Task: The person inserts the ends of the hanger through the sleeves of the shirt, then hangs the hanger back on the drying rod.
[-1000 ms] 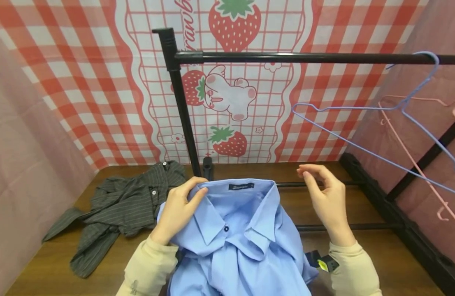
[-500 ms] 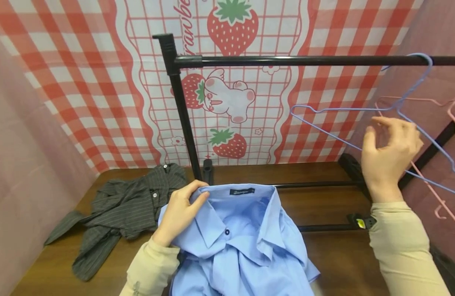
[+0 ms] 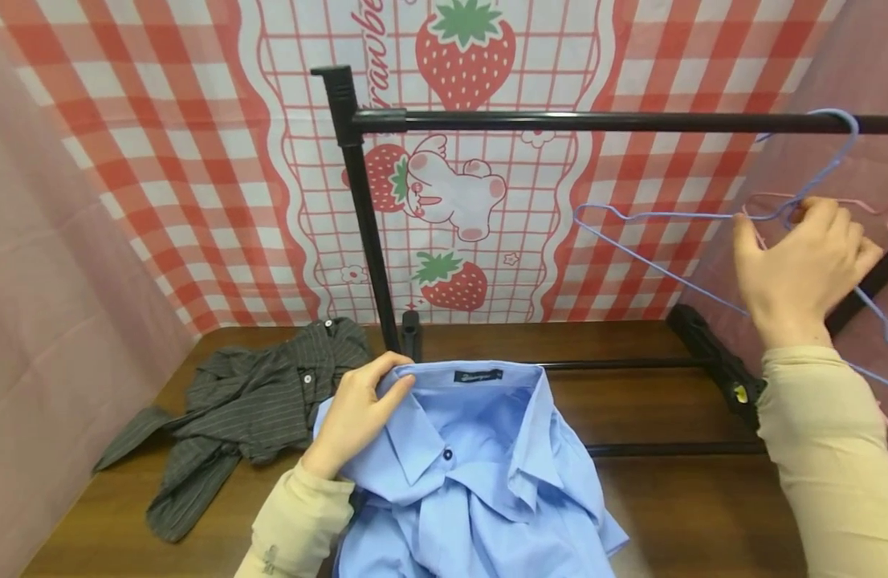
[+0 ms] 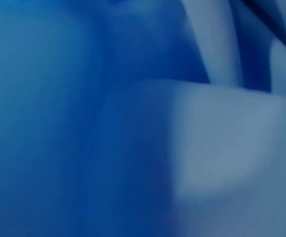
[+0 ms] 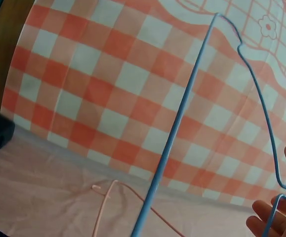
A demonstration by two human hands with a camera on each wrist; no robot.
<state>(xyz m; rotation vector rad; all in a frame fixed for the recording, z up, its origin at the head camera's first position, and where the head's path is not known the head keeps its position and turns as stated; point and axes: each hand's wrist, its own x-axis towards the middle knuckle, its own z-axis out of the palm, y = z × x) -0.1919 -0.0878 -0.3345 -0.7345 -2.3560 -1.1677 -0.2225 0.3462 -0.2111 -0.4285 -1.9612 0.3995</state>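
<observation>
My left hand (image 3: 357, 417) pinches the collar of a light blue shirt (image 3: 480, 514) at its left side, thumb over the collar's edge. The shirt's collar stands spread, with a dark label inside the neck and one dark button. Out-of-focus blue cloth (image 4: 133, 148) fills the left wrist view. My right hand (image 3: 805, 265) is raised at the neck of a blue wire hanger (image 3: 661, 214), which hangs by its hook from the rack's bar. In the right wrist view, fingers (image 5: 276, 217) lie behind the hanger's wire, and the thumb stands apart from it.
A black clothes rack (image 3: 560, 121) stands over the brown wooden table (image 3: 632, 405). At the left lies a crumpled dark striped shirt (image 3: 256, 401). A pink hanger (image 5: 103, 207) hangs beyond the blue one. A red checked cloth (image 3: 184, 120) covers the back.
My right hand has moved up and right, from beside the blue shirt to the hanger's neck. The left hand keeps its grip on the collar.
</observation>
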